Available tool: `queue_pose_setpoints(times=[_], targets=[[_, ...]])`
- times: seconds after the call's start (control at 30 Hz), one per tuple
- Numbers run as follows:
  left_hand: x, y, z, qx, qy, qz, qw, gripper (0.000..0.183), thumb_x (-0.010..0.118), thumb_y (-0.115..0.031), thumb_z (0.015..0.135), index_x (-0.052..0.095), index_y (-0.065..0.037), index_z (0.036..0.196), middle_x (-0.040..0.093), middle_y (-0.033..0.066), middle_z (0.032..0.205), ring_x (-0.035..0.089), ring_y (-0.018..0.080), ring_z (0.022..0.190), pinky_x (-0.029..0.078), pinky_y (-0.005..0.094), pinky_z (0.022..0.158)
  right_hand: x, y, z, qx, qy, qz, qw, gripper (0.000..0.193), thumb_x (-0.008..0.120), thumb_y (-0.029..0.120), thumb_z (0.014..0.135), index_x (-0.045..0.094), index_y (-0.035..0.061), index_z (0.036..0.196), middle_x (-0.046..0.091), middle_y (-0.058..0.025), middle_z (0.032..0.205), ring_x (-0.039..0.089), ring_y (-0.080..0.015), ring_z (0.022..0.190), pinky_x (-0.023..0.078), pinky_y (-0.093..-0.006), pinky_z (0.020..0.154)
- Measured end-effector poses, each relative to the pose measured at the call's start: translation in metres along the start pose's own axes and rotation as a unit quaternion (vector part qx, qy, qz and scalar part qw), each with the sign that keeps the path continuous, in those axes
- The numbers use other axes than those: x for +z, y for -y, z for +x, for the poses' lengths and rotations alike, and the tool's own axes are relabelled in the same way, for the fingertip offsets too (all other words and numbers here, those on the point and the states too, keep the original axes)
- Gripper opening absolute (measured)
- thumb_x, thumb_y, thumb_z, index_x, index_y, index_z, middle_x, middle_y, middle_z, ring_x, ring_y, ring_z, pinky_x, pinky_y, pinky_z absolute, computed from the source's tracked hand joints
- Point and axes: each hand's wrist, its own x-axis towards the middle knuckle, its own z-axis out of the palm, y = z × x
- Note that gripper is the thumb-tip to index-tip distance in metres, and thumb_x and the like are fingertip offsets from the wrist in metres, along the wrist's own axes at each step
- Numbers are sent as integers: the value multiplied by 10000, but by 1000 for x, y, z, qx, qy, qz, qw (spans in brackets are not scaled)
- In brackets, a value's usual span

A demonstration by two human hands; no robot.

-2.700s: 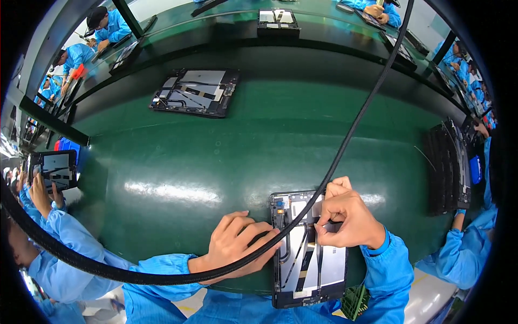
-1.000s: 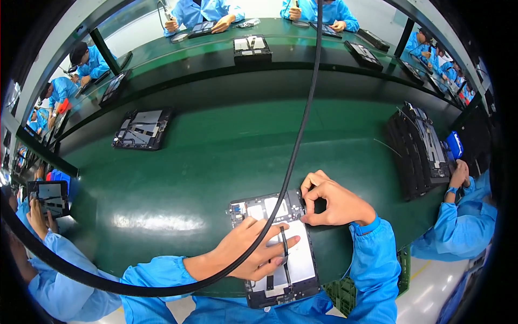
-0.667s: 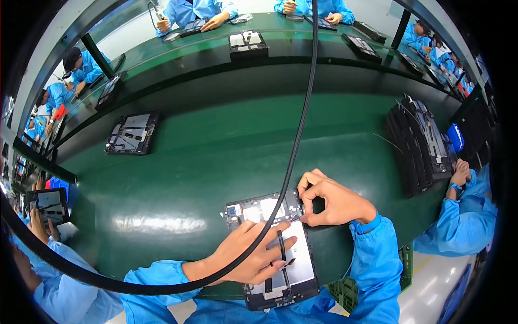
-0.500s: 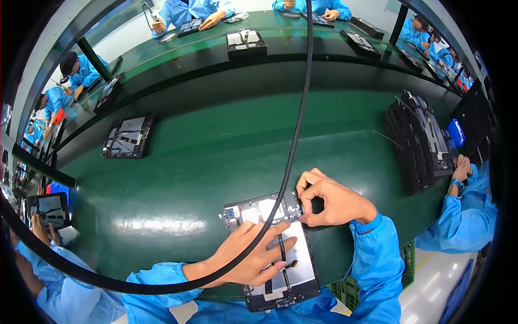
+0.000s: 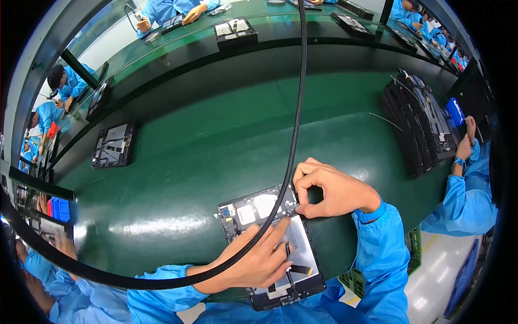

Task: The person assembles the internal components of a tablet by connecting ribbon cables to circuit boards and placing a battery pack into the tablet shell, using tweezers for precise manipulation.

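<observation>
An opened tablet lies on the green bench at its near edge, its inner boards, pale metal plates and flat cables exposed. My left hand rests across the tablet, fingers apart and bent, the index fingertip close to my right hand's thumb. A black flat cable with a yellowish end pokes out beside its lower fingers. At the tablet's upper right edge, my right hand has thumb and fingers closed in a pinch. What is in that pinch, if anything, is too small to make out.
A thick black cord hangs across the view in front of my left hand. Another opened tablet lies at left; a tall stack of tablets stands at right. A raised shelf runs along the back. Co-workers sit around, one close at right.
The view has shifted slightly. My left hand's spread fingers have bent and drawn in, with the index finger nearer my right hand. My right hand stays pinched at the tablet's edge.
</observation>
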Motion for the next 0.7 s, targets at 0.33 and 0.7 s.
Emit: queue_pose_setpoints(times=[0.33,0.7], targets=[[15,0,4,-49,-36,-29,998,391,792,-379,877,725,-60,1093,668,165,1436,609,289,974,464,429,799,7,-11,5,-38,-77,20,996,131,901,147,860,796,78,897,683,-62,923,646,-263,980,508,-399,897],[21,0,13,-61,-38,-17,997,378,788,-383,882,723,-73,1089,657,158,1460,615,298,1028,509,412,859,15,-23,8,-28,-91,66,993,112,919,151,869,845,101,937,601,-36,850,578,-180,830,468,-336,717]])
